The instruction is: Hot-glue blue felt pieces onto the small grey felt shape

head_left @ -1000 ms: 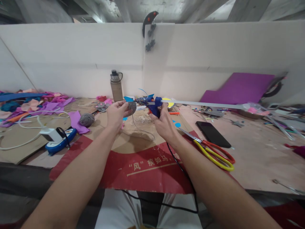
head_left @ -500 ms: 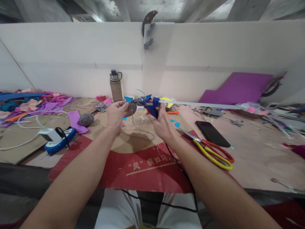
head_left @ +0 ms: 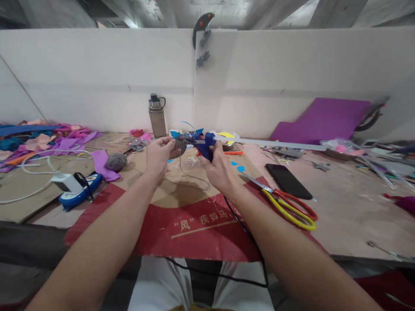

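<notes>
My right hand (head_left: 218, 168) is wrapped round a blue hot glue gun (head_left: 205, 144) with a long white glue stick (head_left: 272, 142) sticking out of its back. Between the fingers of my left hand (head_left: 160, 153) is a round grey piece (head_left: 180, 148), from which a thin grey thread (head_left: 188, 175) hangs to the cardboard. The glue gun's nozzle points left and reaches this piece; whether they touch I cannot tell. Bits of blue show behind the nozzle. Below both hands lies a red and brown cardboard sheet (head_left: 194, 242).
Scissors (head_left: 288, 207) and a black phone (head_left: 288, 180) lie right of my right forearm. On the left are a grey yarn ball (head_left: 116, 162), a blue power strip (head_left: 81, 192) and felt scraps (head_left: 65, 140). A bottle (head_left: 157, 116) stands at the back. The black cord (head_left: 243, 224) runs under my right arm.
The glue gun and my right hand have shifted slightly left, closer to the grey piece. My left hand keeps its hold. The whole view has moved a little.
</notes>
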The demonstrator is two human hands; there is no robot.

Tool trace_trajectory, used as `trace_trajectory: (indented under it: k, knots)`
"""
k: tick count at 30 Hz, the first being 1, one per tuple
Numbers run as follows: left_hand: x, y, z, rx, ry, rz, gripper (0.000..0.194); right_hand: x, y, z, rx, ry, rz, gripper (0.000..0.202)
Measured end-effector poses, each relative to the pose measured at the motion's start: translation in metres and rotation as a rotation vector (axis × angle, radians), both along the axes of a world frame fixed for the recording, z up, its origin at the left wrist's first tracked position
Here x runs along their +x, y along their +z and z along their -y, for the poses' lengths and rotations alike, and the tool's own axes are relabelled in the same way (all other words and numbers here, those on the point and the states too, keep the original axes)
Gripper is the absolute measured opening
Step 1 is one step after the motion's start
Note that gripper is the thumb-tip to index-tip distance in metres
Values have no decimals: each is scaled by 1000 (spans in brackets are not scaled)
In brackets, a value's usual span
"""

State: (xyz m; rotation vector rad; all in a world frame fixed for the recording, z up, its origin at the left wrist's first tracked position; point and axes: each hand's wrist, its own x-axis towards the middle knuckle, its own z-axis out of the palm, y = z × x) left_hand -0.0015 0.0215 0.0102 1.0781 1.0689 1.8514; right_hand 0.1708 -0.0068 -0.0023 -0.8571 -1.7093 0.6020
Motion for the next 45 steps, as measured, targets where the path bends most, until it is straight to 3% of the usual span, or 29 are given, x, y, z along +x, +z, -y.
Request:
trace_trajectory:
  k: [7,17,35,45]
  knots:
    - [2,2,1,-20,-6,5,6,-1,-3,-1,33,31,-11,36]
    - [-6,-3,-5,30,-21,26,13,2,0,-7,24,-14,-39,38]
    - [-5,0,-2,54,-14,59,11,5,0,-8,15,-70,-53,32]
    - [-7,-1,-5,79,-20,64,14,5,2,-5,4,-87,-27,39]
